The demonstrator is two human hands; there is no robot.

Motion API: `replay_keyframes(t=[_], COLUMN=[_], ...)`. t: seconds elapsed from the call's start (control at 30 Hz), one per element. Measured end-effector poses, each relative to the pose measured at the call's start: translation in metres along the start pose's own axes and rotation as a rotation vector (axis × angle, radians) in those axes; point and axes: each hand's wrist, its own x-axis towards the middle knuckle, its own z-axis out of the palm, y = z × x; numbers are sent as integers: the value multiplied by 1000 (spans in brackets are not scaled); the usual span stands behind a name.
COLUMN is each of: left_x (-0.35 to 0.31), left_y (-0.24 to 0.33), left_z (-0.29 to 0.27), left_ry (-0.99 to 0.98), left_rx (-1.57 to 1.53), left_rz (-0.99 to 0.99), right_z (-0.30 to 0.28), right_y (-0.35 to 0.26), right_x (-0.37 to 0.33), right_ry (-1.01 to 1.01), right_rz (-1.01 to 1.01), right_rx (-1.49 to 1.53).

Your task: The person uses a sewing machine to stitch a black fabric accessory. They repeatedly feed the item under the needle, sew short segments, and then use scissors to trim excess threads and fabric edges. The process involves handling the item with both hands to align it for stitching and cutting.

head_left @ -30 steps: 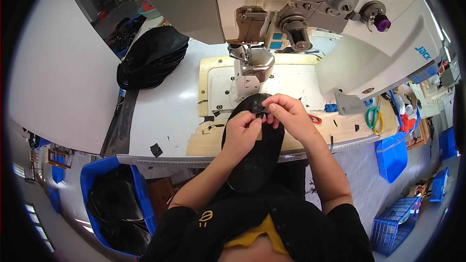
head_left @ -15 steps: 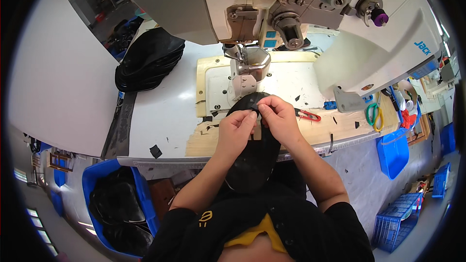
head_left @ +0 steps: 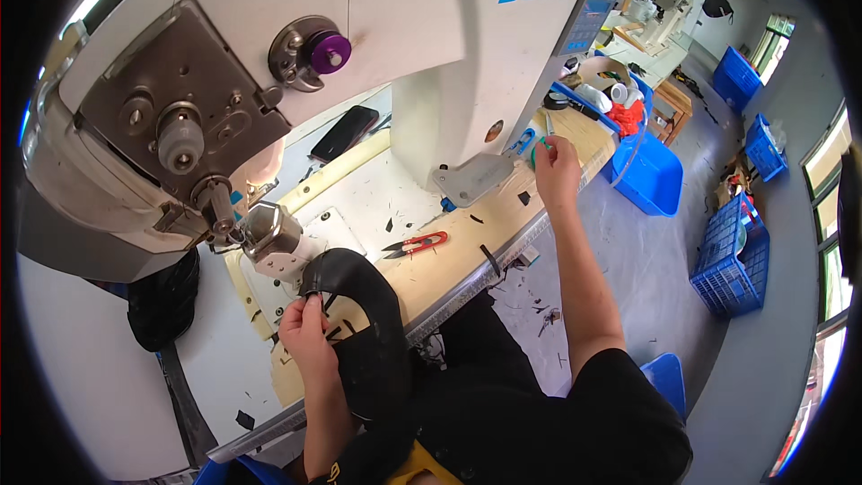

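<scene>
Right of left hand point(head_left: 310, 334) — black piece point(head_left: 382, 328), edge pinched

The right hand point(head_left: 558, 171) covers most of the green-handled scissors point(head_left: 540, 154), so how its fingers sit at the loops cannot be told. The left hand point(head_left: 310, 337) hides the bit of edge it pinches on the black piece point(head_left: 382, 332), whose lower end is lost against the dark clothing point(head_left: 539, 422). The white sewing machine point(head_left: 395, 0), cut off above, masks part of a black stack point(head_left: 166, 304), and the bottom edge crops a blue tub point(head_left: 226, 473).
</scene>
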Motion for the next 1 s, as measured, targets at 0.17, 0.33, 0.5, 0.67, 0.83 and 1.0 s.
replay_keyframes(t=[0.17, 0.33, 0.5, 0.67, 0.83, 1.0], left_x=[8, 8, 3, -1, -2, -6], left_y=[-7, -4, -6, -10, -16, -14], left_z=[7, -2, 0, -1, -8, -6], left_ry=[-52, -74, -93, -180, -168, -204], left_rx=[-12, -42, -94, -234, -287, -231], left_rz=[-68, -78, -151, -163, -139, -64], right_z=[10, -11, -49, -106, -58, -35], right_y=[71, 55, 101, 1, -125, -161], right_x=[44, 51, -6, -91, -113, -111], right_ry=[-393, -508, -226, -462, -769, -864], right_rz=[145, 242, -22, 41, -830, -997], right_rx=[-617, -512, 74, 625, 294, 139])
